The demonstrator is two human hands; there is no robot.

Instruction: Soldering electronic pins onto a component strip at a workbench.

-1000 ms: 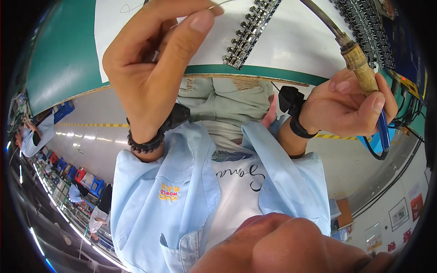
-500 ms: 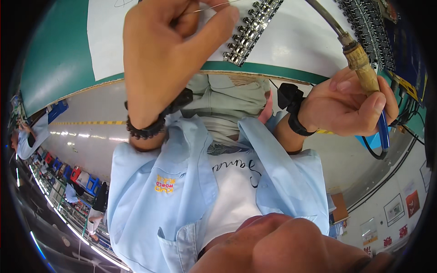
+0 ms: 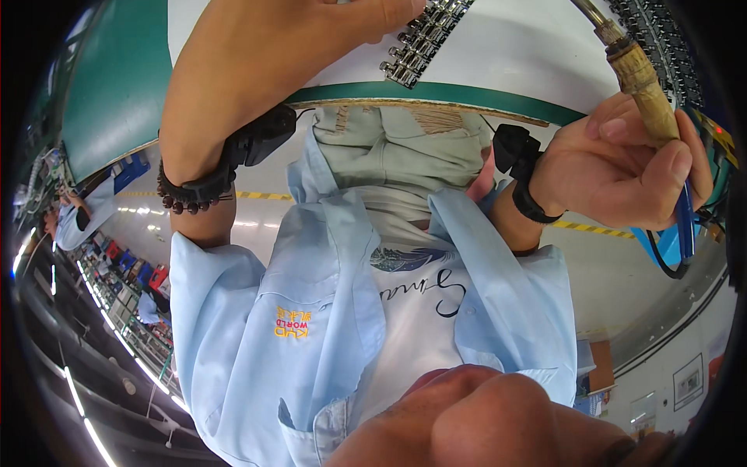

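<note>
My right hand [image 3: 622, 167] is closed around the tan grip of a soldering iron [image 3: 644, 89], its metal shaft running up past the top edge and its blue cable end hanging below the fist. Over the bench at upper left is my left hand [image 3: 272, 58], its fingers mostly cut off by the top edge. Its thumb reaches to a strip of shiny metal parts [image 3: 426, 43] lying on white paper [image 3: 521, 47]. The thin solder wire pinched in that hand a moment before is nearly out of view.
The green bench edge [image 3: 436, 93] runs across in front of my lap. At upper right, more rows of dark metal parts [image 3: 657, 47] lie beyond the iron. A black cable [image 3: 671, 268] loops below my right hand. Another person [image 3: 85, 214] works far left.
The view has shifted, and my left hand has moved up and left, its fingers passing out of the frame. My right hand still grips the iron, now slightly farther right in the picture.
</note>
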